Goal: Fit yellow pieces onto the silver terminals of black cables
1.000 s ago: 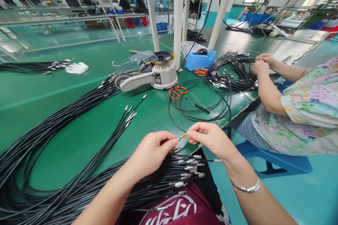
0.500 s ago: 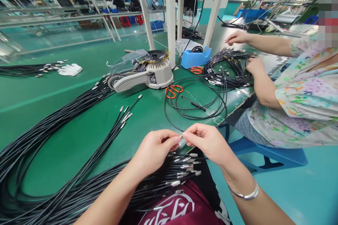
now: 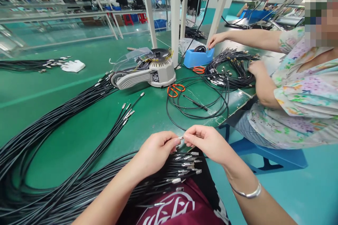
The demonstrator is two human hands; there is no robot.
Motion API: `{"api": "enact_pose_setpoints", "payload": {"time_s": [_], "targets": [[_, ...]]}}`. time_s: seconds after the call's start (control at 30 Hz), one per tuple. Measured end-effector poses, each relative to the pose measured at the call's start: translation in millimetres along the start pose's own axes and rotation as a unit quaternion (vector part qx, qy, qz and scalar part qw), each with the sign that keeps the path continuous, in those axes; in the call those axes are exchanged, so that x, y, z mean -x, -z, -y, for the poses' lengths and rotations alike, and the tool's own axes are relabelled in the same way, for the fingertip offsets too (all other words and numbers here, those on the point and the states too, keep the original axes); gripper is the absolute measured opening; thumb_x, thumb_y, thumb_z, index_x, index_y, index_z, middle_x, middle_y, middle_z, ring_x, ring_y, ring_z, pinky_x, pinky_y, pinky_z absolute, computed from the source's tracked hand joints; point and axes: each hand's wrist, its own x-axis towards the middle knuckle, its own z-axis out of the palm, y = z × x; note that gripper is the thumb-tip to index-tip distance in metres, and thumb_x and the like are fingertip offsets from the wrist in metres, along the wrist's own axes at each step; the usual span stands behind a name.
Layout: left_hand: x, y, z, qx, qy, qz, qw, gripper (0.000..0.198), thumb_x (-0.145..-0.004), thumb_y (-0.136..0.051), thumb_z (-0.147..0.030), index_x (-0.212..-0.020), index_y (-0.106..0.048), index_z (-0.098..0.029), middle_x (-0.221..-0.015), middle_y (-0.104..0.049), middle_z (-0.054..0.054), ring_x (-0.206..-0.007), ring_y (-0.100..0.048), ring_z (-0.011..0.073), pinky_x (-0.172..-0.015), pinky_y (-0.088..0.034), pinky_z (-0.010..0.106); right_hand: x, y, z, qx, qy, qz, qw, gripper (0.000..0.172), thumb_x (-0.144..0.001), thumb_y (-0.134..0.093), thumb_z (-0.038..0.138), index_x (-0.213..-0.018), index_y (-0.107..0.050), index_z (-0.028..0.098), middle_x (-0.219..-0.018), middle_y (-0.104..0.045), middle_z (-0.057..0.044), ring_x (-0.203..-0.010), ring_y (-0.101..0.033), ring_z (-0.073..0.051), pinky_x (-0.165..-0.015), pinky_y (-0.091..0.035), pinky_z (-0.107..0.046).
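My left hand and my right hand meet just over the near table edge, both with fingers pinched. Between their fingertips shows a small silver metal connector, gripped from each side. A thin black cable runs from the loose loops on the table to behind my right fingers. Under my left hand, on my lap, lies a thick bundle of black cables with silver connector ends. A smaller group of cables with metal ends rests on the green table to the left.
A grey round tape dispenser stands mid-table, with orange-handled scissors beside it. Behind are a blue tape holder and a coiled cable bundle. A co-worker sits at right, one hand at the tape holder. A white glove lies far left.
The co-worker's far hand has moved left to the blue tape holder. My hands stay together, with slightly more of the metal connector showing between them. The view has shifted a little.
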Motion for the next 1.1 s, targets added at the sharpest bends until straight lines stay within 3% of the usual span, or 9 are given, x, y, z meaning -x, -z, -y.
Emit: {"api": "enact_pose_setpoints", "payload": {"time_s": [0.4, 0.53, 0.63, 0.7, 0.77, 0.8, 0.87, 0.97, 1.1], "targets": [[-3.9, -14.8, 5.0, -0.072, -0.059, -0.051, 0.994, 0.029, -0.086, -0.045, -0.025, -0.065, -0.064, -0.018, -0.064, -0.062, 0.001, -0.064, -0.055, 0.0155, -0.062, -0.038, 0.024, -0.3, -7.0, -4.2, 0.063, 0.019, -0.033, 0.997, 0.017, -0.082, -0.057, 0.03, -0.072, -0.061, 0.017, -0.066, -0.061, 0.0, -0.064, -0.055, -0.015, -0.063, -0.045, -0.027], [7.6, -14.7, 4.2, -0.075, -0.064, -0.014, 0.995, 0.029, -0.088, -0.044, -0.027, -0.075, -0.068, -0.017, -0.071, -0.067, 0.003, -0.067, -0.059, 0.0157, -0.063, -0.04, 0.024, 5.2, -4.1, -5.8, 0.087, -0.016, 0.009, 0.996, 0.022, -0.084, -0.056, 0.035, -0.07, -0.059, 0.018, -0.065, -0.059, -0.001, -0.064, -0.054, -0.015, -0.063, -0.043, -0.027], [20.2, 6.9, 11.1, -0.066, -0.098, -0.026, 0.993, 0.028, -0.09, -0.044, -0.033, -0.091, -0.068, -0.021, -0.087, -0.07, 0.002, -0.08, -0.062, 0.0148, -0.073, -0.043, 0.022, 18.6, 4.9, -7.6, 0.088, -0.042, 0.052, 0.994, 0.029, -0.085, -0.053, 0.043, -0.07, -0.056, 0.019, -0.065, -0.057, -0.001, -0.064, -0.053, -0.015, -0.062, -0.042, -0.026], [26.6, 30.6, 26.2, -0.137, -0.076, -0.117, 0.981, 0.024, -0.09, -0.045, -0.034, -0.092, -0.067, -0.023, -0.092, -0.069, 0.001, -0.088, -0.061, 0.0154, -0.08, -0.043, 0.023, 30.7, 12.6, -10.7, 0.105, -0.066, 0.075, 0.989, 0.031, -0.084, -0.052, 0.044, -0.067, -0.054, 0.019, -0.064, -0.056, 0.0, -0.064, -0.054, -0.015, -0.061, -0.042, -0.025], [28.5, 55.3, 48.6, -0.286, 0.021, -0.223, 0.932, 0.021, -0.09, -0.046, -0.029, -0.091, -0.065, -0.021, -0.093, -0.067, 0.003, -0.091, -0.059, 0.0179, -0.084, -0.043, 0.027, 40.8, 20.9, -16.0, 0.145, -0.103, 0.11, 0.978, 0.031, -0.083, -0.052, 0.043, -0.064, -0.054, 0.019, -0.063, -0.057, 0.0, -0.062, -0.054, -0.015, -0.059, -0.042, -0.024], [27.5, 65.8, 60.6, -0.359, 0.083, -0.235, 0.899, 0.02, -0.089, -0.047, -0.029, -0.093, -0.064, -0.019, -0.094, -0.065, 0.005, -0.092, -0.058, 0.0197, -0.083, -0.043, 0.029, 43.8, 25.1, -19.1, 0.171, -0.116, 0.116, 0.972, 0.032, -0.082, -0.053, 0.043, -0.063, -0.055, 0.019, -0.062, -0.058, -0.001, -0.061, -0.054, -0.015, -0.058, -0.042, -0.023], [22.7, 80.4, 81.7, -0.395, 0.127, -0.24, 0.878, 0.018, -0.086, -0.051, -0.026, -0.091, -0.064, -0.014, -0.09, -0.063, 0.01, -0.091, -0.058, 0.0243, -0.081, -0.043, 0.034, 44.3, 33.8, -24.4, 0.211, -0.122, 0.099, 0.965, 0.035, -0.08, -0.054, 0.047, -0.061, -0.058, 0.018, -0.062, -0.06, -0.001, -0.061, -0.054, -0.016, -0.057, -0.043, -0.023], [14.5, 86.9, 98.0, -0.414, 0.15, -0.229, 0.868, 0.015, -0.085, -0.051, -0.019, -0.085, -0.064, -0.013, -0.088, -0.062, 0.012, -0.09, -0.057, 0.0254, -0.079, -0.043, 0.034, 33.8, 43.4, -24.4, 0.211, -0.1, 0.029, 0.972, 0.038, -0.078, -0.054, 0.054, -0.065, -0.063, 0.019, -0.065, -0.063, -0.003, -0.062, -0.057, -0.017, -0.056, -0.045, -0.023], [11.2, 82.8, 97.5, -0.426, 0.155, -0.227, 0.862, 0.021, -0.087, -0.044, -0.016, -0.083, -0.065, -0.015, -0.089, -0.062, 0.011, -0.091, -0.057, 0.0243, -0.08, -0.041, 0.033, 15.7, 38.8, -11.0, 0.186, -0.056, -0.005, 0.981, 0.038, -0.078, -0.054, 0.054, -0.072, -0.067, 0.019, -0.068, -0.065, -0.004, -0.066, -0.06, -0.018, -0.06, -0.048, -0.025]]}}
